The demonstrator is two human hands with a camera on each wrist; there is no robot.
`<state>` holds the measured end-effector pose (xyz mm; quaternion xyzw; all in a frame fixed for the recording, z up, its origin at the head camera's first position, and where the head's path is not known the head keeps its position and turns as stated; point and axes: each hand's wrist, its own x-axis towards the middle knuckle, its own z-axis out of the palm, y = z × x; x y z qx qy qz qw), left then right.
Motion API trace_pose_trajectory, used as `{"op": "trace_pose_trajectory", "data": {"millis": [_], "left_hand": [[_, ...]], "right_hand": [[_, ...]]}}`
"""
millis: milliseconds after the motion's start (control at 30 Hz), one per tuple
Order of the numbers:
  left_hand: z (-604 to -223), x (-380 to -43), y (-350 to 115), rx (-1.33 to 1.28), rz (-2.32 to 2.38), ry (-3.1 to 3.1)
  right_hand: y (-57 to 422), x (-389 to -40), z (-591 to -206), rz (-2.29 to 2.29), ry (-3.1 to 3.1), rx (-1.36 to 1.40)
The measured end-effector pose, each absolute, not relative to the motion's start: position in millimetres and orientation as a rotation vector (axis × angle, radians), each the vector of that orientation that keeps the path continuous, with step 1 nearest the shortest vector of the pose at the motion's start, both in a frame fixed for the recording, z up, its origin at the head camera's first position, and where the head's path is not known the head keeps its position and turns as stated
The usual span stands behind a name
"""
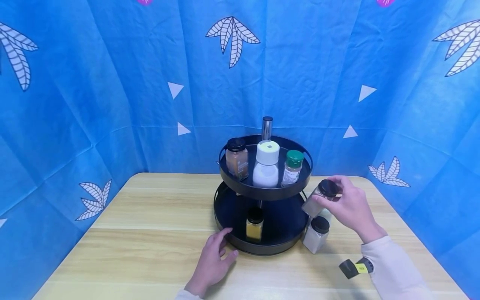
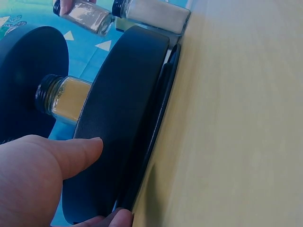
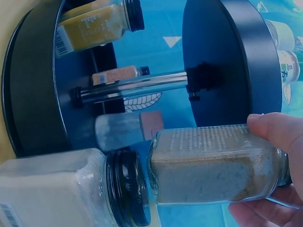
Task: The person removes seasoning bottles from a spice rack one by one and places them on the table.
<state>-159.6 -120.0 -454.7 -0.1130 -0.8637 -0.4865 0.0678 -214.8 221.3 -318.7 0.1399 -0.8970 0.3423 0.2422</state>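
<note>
Left hand (image 1: 211, 262) loosely spread, thumb apart, at the lower tray's rim (image 1: 270, 249); a careless nudge there might jolt the yellow jar (image 1: 254, 231) standing inside; above, the upper tray (image 1: 262, 193) carries three containers; rightward, a tilted jar (image 1: 311, 205) hangs over a standing jar (image 1: 314, 240) on the counter (image 1: 150, 233) and could topple it if lowered; right hand (image 1: 350, 206) pinches the tilted jar near its lid (image 1: 328, 188), so a weak hold may drop it

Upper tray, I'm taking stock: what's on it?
The upper tray holds a black-lidded jar, a white-capped bottle and a green-capped jar. The tray surface beneath them is covered and can't be seen.
</note>
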Motion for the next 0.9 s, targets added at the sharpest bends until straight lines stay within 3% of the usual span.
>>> {"op": "trace_pose_trajectory", "data": {"millis": [900], "left_hand": [[-454,-159,-119,-0.332,-1.427,-2.617]], "right_hand": [[245,-210,-313,0.818,-2.454,0.293]]}}
